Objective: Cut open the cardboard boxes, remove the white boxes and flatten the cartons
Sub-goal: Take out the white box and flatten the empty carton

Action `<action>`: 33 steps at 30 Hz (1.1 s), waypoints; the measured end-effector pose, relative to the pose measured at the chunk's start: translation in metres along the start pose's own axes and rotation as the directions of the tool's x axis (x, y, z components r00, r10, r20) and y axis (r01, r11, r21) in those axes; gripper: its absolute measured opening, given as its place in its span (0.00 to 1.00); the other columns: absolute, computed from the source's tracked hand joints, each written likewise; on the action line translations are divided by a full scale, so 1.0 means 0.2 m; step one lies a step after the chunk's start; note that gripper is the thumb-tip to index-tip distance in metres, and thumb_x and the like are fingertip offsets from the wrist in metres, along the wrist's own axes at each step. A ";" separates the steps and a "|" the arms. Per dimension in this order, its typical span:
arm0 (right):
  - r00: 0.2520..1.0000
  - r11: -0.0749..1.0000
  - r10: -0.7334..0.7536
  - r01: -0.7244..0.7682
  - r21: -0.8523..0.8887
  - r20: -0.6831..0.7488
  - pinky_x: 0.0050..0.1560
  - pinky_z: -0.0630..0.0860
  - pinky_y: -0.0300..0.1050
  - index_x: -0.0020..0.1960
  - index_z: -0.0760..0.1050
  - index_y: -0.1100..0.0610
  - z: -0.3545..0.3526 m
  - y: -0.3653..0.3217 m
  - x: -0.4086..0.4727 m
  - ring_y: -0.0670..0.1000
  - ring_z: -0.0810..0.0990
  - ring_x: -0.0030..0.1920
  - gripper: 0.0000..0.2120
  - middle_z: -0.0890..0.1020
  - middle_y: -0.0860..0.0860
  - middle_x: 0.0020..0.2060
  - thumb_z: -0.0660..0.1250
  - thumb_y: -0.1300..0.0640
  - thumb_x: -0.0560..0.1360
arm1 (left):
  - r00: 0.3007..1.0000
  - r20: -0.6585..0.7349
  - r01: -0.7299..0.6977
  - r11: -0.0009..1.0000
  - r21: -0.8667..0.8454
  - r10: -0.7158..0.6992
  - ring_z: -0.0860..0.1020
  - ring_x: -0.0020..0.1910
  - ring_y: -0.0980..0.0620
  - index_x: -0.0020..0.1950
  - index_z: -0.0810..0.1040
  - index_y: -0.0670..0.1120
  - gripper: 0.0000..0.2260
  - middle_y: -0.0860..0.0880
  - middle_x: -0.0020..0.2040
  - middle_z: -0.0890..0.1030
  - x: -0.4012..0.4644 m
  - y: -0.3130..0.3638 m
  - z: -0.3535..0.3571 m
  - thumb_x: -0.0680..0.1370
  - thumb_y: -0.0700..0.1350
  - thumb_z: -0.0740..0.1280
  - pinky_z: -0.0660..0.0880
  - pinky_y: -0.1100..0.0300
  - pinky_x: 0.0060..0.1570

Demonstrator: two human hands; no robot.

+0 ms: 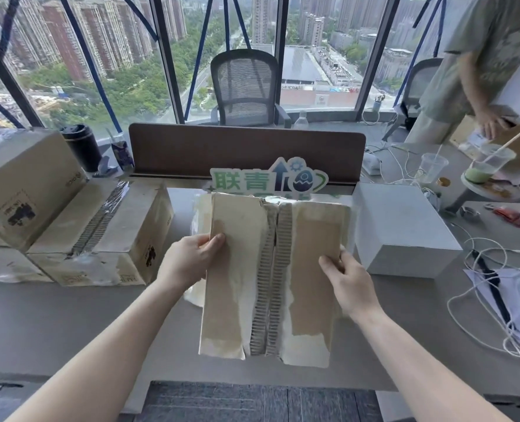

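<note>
Fingers [214,240] of both hands grip a flattened, seemingly torn carton [270,275].

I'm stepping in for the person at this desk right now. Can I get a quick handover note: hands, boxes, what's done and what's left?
Left hand grips the left edge of the opened carton; right hand grips its right edge, holding it up over the desk.
One white box sits out on the desk to the right.
Stacked cartons wait at left; the nearest one's taped seam looks uncut.
Done: this carton's seam is split open.
Left: finish flattening it, then cut, empty and flatten the stack.
</note>
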State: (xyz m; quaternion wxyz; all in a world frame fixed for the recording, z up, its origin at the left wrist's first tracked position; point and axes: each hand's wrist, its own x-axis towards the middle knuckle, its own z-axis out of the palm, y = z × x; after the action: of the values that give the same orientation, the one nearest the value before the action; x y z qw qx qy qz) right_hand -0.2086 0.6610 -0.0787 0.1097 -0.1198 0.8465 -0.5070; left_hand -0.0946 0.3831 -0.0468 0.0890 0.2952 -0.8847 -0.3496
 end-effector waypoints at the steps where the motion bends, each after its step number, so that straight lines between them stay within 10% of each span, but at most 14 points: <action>1: 1.000 0.999 0.016 -0.016 -0.035 0.006 0.54 0.75 0.43 0.66 0.74 0.41 0.01 0.00 0.04 0.43 0.79 0.57 0.16 0.82 0.36 0.52 0.62 0.43 0.80 | 1.000 0.010 0.027 0.999 0.046 -0.027 0.79 0.24 0.52 0.37 0.78 0.48 0.21 0.50 0.30 0.79 0.05 0.01 0.01 0.80 0.61 0.59 0.74 0.60 0.33; 8: 0.992 0.980 0.111 -0.100 -0.171 0.055 0.65 0.71 0.49 0.76 0.64 0.48 0.16 0.09 0.26 0.53 0.74 0.66 0.24 0.75 0.46 0.69 0.59 0.49 0.81 | 0.991 0.041 0.119 0.987 0.111 -0.125 0.78 0.59 0.46 0.63 0.78 0.57 0.19 0.53 0.60 0.82 0.25 -0.12 0.22 0.75 0.61 0.64 0.74 0.56 0.52; 26: 0.968 0.975 0.220 -0.214 -0.058 0.117 0.71 0.67 0.50 0.79 0.54 0.44 0.38 0.23 0.33 0.51 0.69 0.71 0.29 0.68 0.45 0.73 0.61 0.50 0.82 | 0.951 0.185 0.245 0.969 0.040 -0.248 0.77 0.62 0.42 0.76 0.57 0.55 0.35 0.49 0.68 0.75 0.40 -0.27 0.40 0.72 0.63 0.64 0.74 0.48 0.58; 33: 0.944 0.922 0.317 -0.329 -0.206 -0.090 0.65 0.69 0.48 0.72 0.70 0.57 0.24 0.46 0.31 0.56 0.72 0.68 0.19 0.75 0.54 0.68 0.57 0.57 0.82 | 0.978 0.159 0.097 0.969 0.229 -0.135 0.57 0.75 0.37 0.79 0.49 0.62 0.34 0.48 0.81 0.47 0.36 -0.16 0.48 0.77 0.64 0.60 0.66 0.44 0.67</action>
State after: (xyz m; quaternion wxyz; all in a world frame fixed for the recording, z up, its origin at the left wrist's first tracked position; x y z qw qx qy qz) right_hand -0.2617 0.6436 -0.1862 0.1546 0.0240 0.9078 -0.3891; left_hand -0.1731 0.3766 -0.1429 -0.0423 0.3230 -0.9035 -0.2784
